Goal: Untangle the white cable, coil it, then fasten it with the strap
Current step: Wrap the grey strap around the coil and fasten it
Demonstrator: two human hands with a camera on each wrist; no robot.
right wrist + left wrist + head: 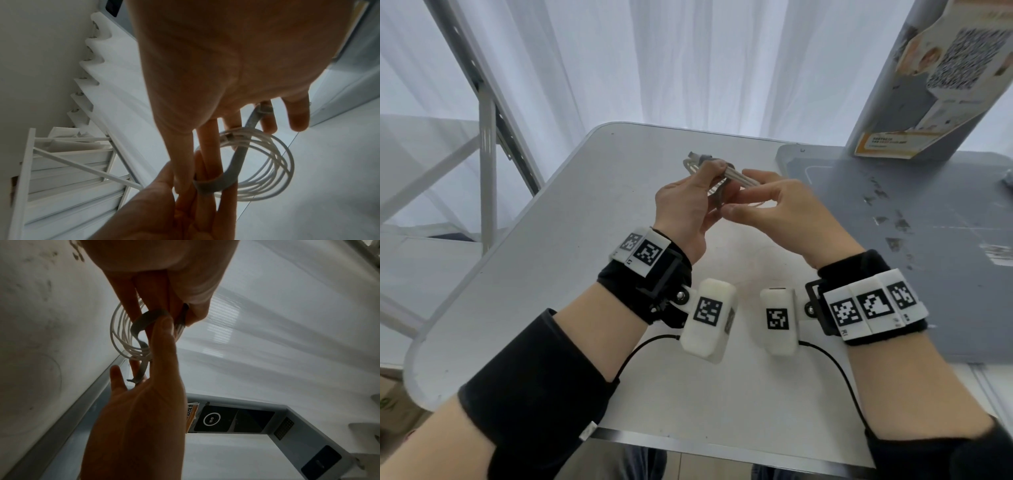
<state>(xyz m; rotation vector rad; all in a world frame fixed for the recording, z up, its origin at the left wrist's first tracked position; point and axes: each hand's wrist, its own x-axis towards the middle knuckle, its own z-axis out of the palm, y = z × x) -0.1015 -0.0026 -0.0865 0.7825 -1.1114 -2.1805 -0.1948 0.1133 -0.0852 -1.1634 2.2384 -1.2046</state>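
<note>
The white cable (741,179) is wound into a small coil (121,337) of several loops (273,164) and held up above the white table (544,281). My left hand (709,178) pinches one side of the coil between thumb and fingers (131,293). A grey strap (718,202) curls through the coil in a loose loop (144,319). My right hand (736,205) pinches the strap, its index finger (162,337) resting on the loop (213,185). The strap's far end (255,120) runs behind my right fingers. A cable plug (697,158) sticks out past my left thumb.
A grey machine base (893,246) covers the table's right side, and a column with a printed poster (941,78) rises from it. A white metal frame (486,144) stands to the left, against white curtains. Black wires (640,346) trail from the wrist cameras.
</note>
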